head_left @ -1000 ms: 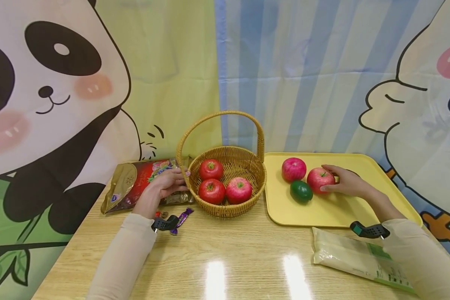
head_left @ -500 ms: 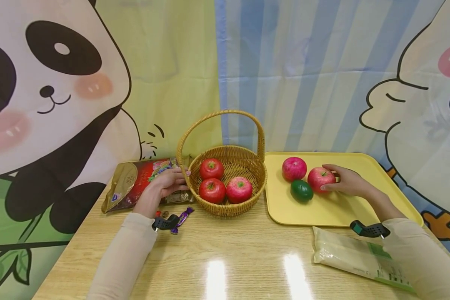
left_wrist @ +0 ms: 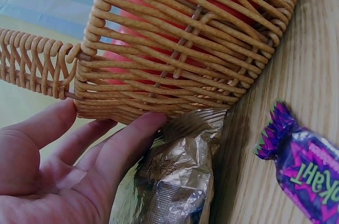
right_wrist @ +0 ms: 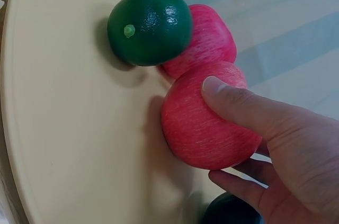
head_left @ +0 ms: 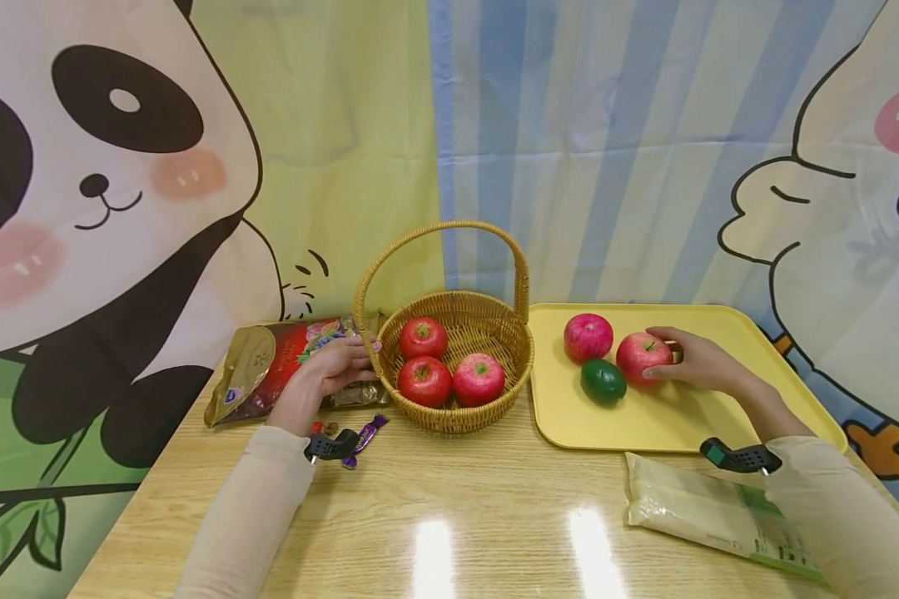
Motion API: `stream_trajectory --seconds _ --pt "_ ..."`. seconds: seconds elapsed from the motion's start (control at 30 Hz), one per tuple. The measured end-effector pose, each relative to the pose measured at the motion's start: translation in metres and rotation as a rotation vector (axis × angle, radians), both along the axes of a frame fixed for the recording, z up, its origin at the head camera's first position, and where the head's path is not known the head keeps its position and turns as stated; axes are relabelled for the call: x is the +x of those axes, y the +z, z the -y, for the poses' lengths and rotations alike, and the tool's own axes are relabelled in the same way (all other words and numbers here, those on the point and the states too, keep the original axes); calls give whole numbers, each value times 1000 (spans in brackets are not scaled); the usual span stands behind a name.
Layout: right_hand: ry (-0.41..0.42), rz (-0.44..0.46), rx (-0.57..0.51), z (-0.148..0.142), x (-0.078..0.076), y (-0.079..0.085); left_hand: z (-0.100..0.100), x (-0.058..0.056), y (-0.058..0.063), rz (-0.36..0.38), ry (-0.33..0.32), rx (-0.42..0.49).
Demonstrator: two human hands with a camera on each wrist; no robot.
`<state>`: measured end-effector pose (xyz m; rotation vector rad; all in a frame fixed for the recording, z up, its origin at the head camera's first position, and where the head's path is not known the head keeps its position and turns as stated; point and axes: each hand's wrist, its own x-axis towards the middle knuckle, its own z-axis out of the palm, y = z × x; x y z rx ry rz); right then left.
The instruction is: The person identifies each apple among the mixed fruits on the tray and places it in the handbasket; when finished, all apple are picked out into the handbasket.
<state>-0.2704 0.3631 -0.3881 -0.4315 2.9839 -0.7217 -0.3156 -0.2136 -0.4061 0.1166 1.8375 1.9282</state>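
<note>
My right hand (head_left: 692,359) grips a red apple (head_left: 642,358) on the yellow tray (head_left: 689,424), the thumb on one side and the fingers round the other. Beside that apple lie a dark green lime-like fruit (head_left: 603,381) and a pinker apple (head_left: 588,337). With fairly straight fingers, my left hand (head_left: 335,366) touches the outside of the wicker basket (head_left: 457,420) near the foot of its handle; the left wrist view shows the fingertips against the weave (left_wrist: 175,70). Inside the basket are three red apples (head_left: 424,381).
A red and gold snack bag (head_left: 258,366) lies behind my left hand. Near the basket is a purple wrapped candy (head_left: 365,441). A pale plastic packet (head_left: 712,507) lies in front of the tray. Another dark round thing (right_wrist: 231,211) shows partly below my right hand.
</note>
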Motion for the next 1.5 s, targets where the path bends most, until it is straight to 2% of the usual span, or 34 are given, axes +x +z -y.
stream_trajectory --seconds 0.27,0.53,0.8,1.03,1.4,1.5 --pt "4 -22 -11 1 1 9 2 0 -2 7 1 12" --pt "31 -58 -5 14 2 23 4 1 -2 11 5 21" --pt "99 -66 -49 40 6 43 5 2 -3 0 7 12" --pt "169 -47 -138 64 6 55 1 1 -1 3 18 2" --pt "230 -105 -111 104 -5 56 -1 0 -1 20 35 13" --pt "252 -101 -133 117 -9 57 -1 0 -1 19 38 8"
